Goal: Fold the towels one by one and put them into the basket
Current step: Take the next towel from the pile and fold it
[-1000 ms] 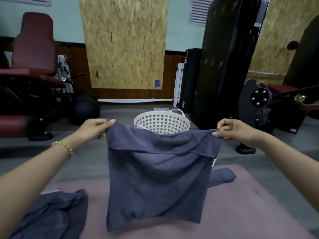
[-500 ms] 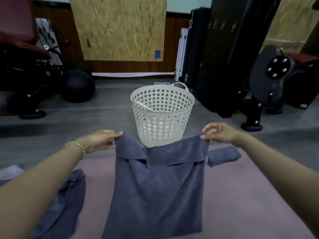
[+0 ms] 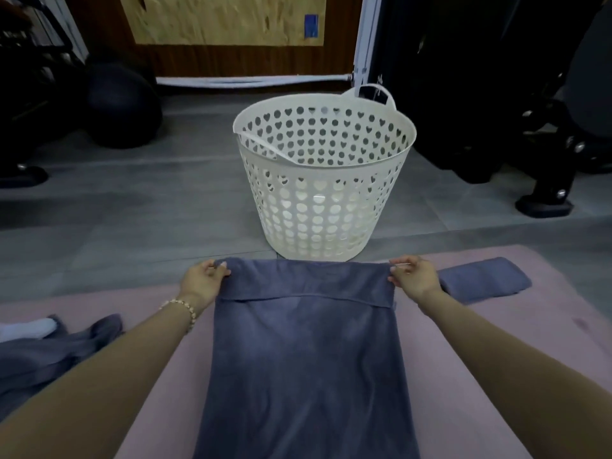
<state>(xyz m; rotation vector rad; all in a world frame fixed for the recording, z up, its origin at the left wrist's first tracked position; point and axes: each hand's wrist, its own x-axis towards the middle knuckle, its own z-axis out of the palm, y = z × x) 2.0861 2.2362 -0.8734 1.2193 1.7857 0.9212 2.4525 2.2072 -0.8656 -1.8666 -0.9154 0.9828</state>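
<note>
- towel lies flat on the pink mat, its long axis running from the person toward the basket.
- left hand pinches the far left corner and right hand pinches the far right corner; both reach equally far.
- basket stands on the floor just beyond the towel's far edge, dead ahead; contents not visible.
- judgement: the next fold likely draws the far edge back along the long axis.
- folded towel lies just beside the right hand.
</note>
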